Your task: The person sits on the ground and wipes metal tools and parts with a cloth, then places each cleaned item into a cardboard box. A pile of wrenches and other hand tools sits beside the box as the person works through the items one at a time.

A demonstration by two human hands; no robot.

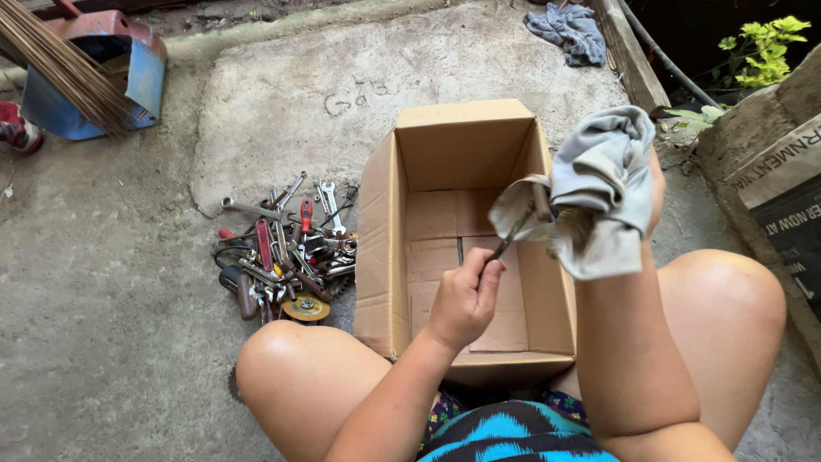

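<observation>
- The left hand (464, 299) is nearest, its grip closed round the lower end of a thin dark metal tool (511, 236), held above the open cardboard box (381, 248).
- The tool slants up to the right, its upper end wrapped in a grey rag (599, 192).
- The right hand (654, 192) is mostly hidden behind the rag, its grip bunched on the cloth round the tool's tip.
- The box sits on the concrete floor (111, 282) between the knees, flaps up.
- Just left of the box lies a pile of hand tools (286, 252): spanners, red-handled screwdrivers, a yellow disc.
- Farther off: a blue dustpan (94, 81) with a broom (64, 60) far left, another grey cloth (569, 30) top right.
</observation>
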